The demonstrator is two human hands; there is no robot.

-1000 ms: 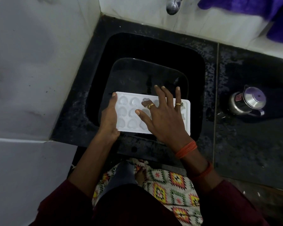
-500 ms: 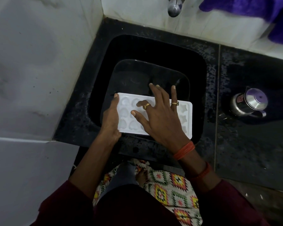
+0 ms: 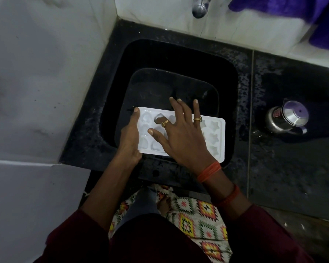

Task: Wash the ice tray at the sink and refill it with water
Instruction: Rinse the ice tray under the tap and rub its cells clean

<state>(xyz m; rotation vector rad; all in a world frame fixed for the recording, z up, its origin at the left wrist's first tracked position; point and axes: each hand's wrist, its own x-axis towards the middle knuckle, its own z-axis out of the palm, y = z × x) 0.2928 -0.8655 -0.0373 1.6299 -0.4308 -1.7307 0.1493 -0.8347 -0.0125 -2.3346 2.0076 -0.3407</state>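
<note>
A white ice tray (image 3: pixel 215 137) with heart and star cups lies flat over the black sink (image 3: pixel 179 54), near its front edge. My left hand (image 3: pixel 130 137) grips the tray's left end, thumb along the top edge. My right hand (image 3: pixel 180 133) lies spread on top of the tray's middle, its index finger bent into one of the cups. The tap spout (image 3: pixel 198 6) hangs above the back of the sink, and no water runs from it.
A dark square basin or plate (image 3: pixel 150 82) sits inside the sink under the tray. A steel lidded jug (image 3: pixel 287 118) stands on the wet black counter (image 3: pixel 292 177) to the right. Purple cloth (image 3: pixel 302 14) hangs at the top right. White walls close the left side.
My right hand has slid slightly left across the tray, uncovering more of the star cups at the right end. The left hand keeps its hold.
</note>
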